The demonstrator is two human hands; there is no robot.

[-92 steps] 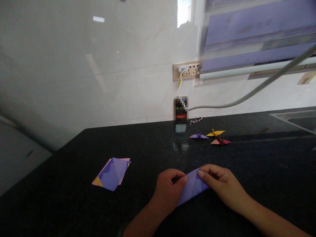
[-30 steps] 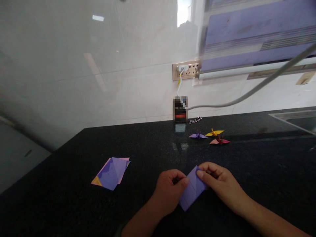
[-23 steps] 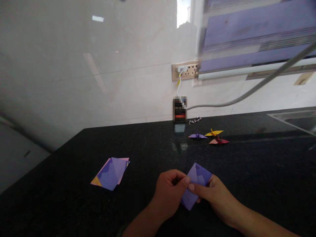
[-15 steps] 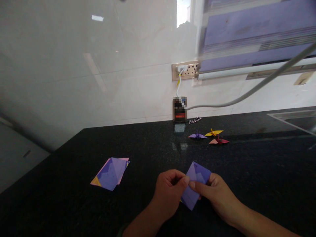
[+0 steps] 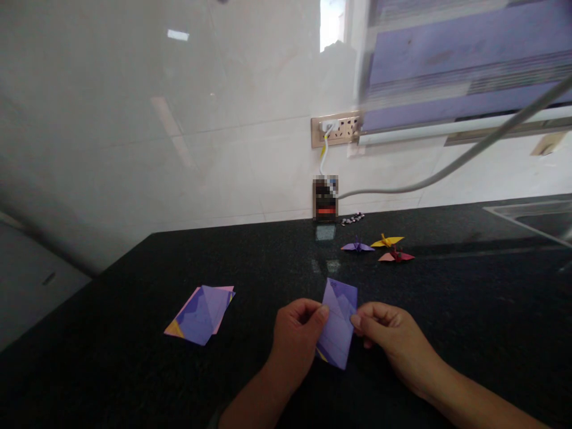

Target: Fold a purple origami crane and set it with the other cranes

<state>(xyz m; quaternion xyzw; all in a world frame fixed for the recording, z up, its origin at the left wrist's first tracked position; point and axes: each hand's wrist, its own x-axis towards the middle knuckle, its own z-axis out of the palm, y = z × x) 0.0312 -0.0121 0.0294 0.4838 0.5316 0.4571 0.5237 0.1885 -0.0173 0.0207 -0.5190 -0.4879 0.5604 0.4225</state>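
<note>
Purple, pink + yellow paper pile (image 5: 196, 316) lies on the black counter (image 5: 268, 262), far L. L hand (image 5: 295, 333), thumb on top, pinches the L edge of a folded purple sheet (image 5: 338, 328), front centre. R hand (image 5: 389, 329), fingers narrow, meets the sheet's R edge; can't tell from this angle if it's gripping. Risk, I'd say: if R fingertips push unevenly, layers may slip under the L thumb & crease crooked. Writing: black object (image 5: 325, 199) by the wall (image 5: 223, 167) is pixelated, no brand legible; dark mark (image 5: 333, 285) nr sheet's top corner is too small to read; purple crane (image 5: 358, 246), yellow crane (image 5: 386, 242) & red crane (image 5: 397, 257) show no lettering.
</note>
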